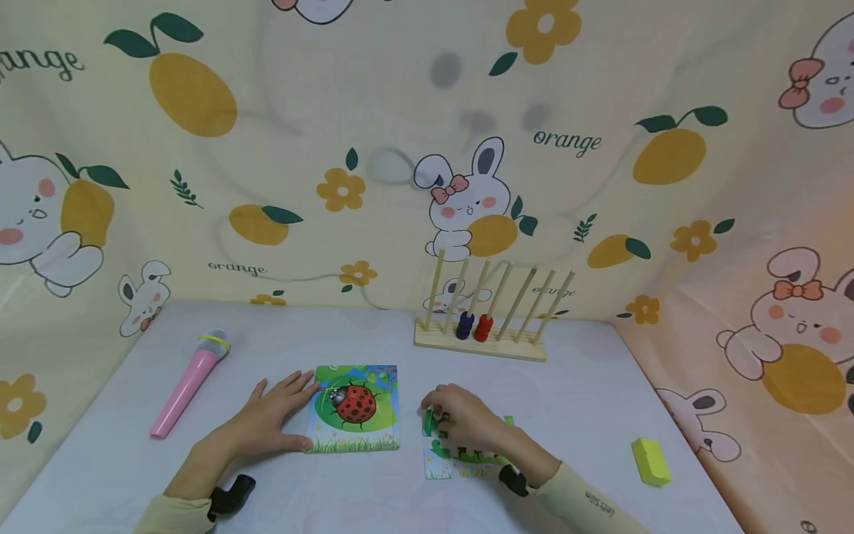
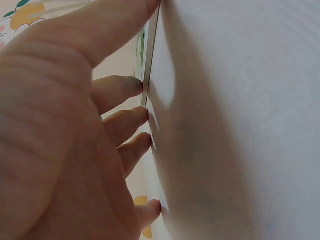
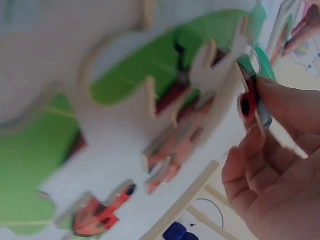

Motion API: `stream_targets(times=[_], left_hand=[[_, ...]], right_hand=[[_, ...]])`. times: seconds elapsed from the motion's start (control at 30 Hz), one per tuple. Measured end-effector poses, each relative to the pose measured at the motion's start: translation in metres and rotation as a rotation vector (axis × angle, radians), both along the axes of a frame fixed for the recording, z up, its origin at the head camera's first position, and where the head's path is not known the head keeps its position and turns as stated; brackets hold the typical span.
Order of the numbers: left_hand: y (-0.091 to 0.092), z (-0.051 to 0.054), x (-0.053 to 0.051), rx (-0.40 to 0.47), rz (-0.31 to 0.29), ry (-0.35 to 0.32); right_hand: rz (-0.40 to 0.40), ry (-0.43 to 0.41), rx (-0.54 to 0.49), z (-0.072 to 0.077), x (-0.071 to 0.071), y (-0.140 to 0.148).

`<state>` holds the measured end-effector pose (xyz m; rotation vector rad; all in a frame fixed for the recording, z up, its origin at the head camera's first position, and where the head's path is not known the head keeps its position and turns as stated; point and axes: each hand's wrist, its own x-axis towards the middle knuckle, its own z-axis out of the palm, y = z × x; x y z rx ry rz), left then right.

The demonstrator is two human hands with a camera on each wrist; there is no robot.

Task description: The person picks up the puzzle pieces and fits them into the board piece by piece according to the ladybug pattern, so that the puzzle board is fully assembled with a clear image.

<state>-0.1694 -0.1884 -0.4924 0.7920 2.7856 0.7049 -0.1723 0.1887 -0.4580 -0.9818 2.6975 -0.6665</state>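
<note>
A square ladybug picture board [image 1: 353, 443] lies flat on the table. My left hand [image 1: 263, 423] rests at its left side, fingers spread, thumb by the lower corner. In the left wrist view the fingertips [image 2: 134, 116] touch the board's edge and the tabletop. To the right, my right hand [image 1: 467, 419] pinches a jigsaw piece [image 3: 248, 102], partly red with a black spot, between thumb and fingers. Other jigsaw pieces [image 1: 438, 465], green, red and pale, lie beneath and around this hand, which hides many of them. The right wrist view is blurred.
A pink toy microphone [image 1: 190, 389] lies at the left. Behind the hands stands a wooden peg rack [image 1: 480, 347] with blue beads [image 1: 465, 326] and red beads [image 1: 483, 328]. A yellow-green block [image 1: 650, 461] sits at the right. Patterned cloth [image 1: 400, 111] hangs behind the table.
</note>
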Motion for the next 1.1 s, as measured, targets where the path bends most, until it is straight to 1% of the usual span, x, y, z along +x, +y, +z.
stream_targets(times=[0.1,0.23,0.37,0.5,0.6,0.77,0.9,1.1], left_hand=[[0.0,0.0,0.0,0.002,-0.002,0.002],[0.0,0.0,0.001,0.001,-0.001,0.002],[0.0,0.001,0.001,0.006,-0.002,-0.002],[0.001,0.002,0.001,0.011,-0.002,-0.005],[0.001,0.002,0.001,0.0,0.003,-0.008],[0.001,0.002,0.0,-0.003,0.009,-0.01],[0.002,0.002,-0.001,0.003,0.006,0.0],[0.0,0.001,0.001,0.017,0.001,0.021]], right_hand=[[0.016,-0.043,-0.028,0.002,-0.002,-0.003],[0.044,-0.045,-0.038,0.003,-0.006,-0.013],[0.077,-0.009,-0.035,0.004,-0.01,-0.027],[0.114,0.056,-0.033,0.007,-0.015,-0.046],[0.129,0.074,-0.024,0.008,-0.018,-0.063],[0.143,0.052,0.007,0.014,-0.021,-0.088],[0.174,0.044,0.04,0.017,-0.025,-0.108],[0.219,0.014,0.025,0.017,-0.031,-0.131]])
